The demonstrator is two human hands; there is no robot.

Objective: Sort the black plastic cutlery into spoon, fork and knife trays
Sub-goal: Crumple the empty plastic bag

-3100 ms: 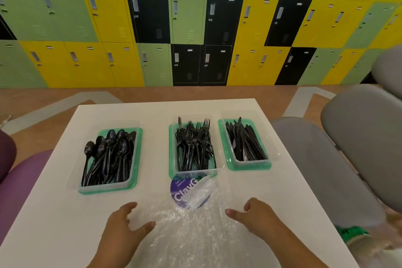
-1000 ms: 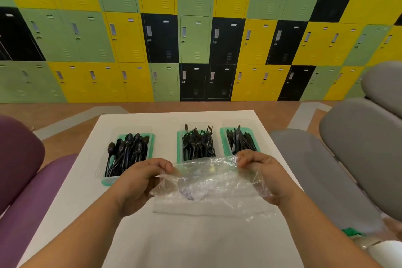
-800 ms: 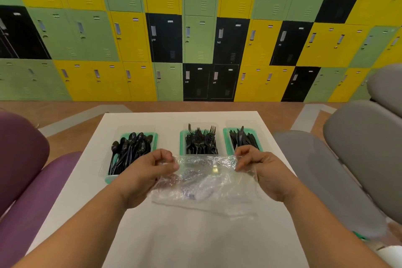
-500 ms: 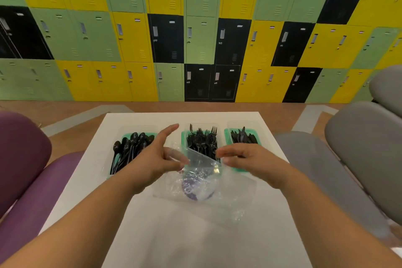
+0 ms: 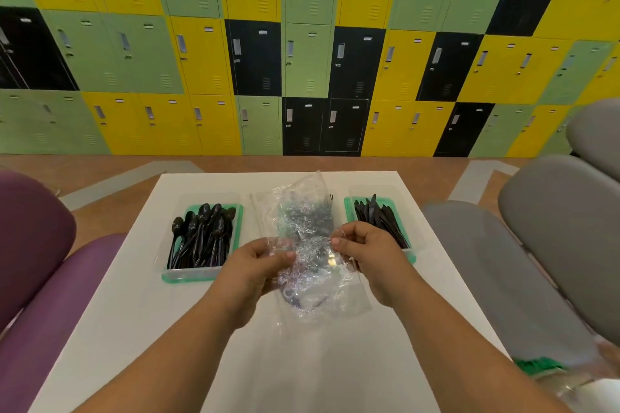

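Observation:
A crumpled clear plastic bag [image 5: 303, 218] is held upright above the white table [image 5: 141, 329]. My left hand [image 5: 256, 265] pinches its lower left edge and my right hand [image 5: 364, 250] pinches its right edge. Black spoons [image 5: 201, 233] fill the green-rimmed spoon tray [image 5: 188, 275] on the left. Black knives [image 5: 379, 218] lie in the knife tray [image 5: 411, 256] on the right, partly behind my right hand. The fork tray in the middle is hidden behind the bag; dark fork shapes show faintly through the plastic.
A purple seat [image 5: 37, 261] stands left of the table and a grey seat [image 5: 536, 261] right of it. Green, yellow and black lockers [image 5: 302, 60] line the far wall. A green-and-clear object [image 5: 543, 365] sits at the table's right front corner.
The bag lay flat on the table, then both hands lifted and folded it. Now it stands raised in front of the fork tray, and both hands have shut on its edges.

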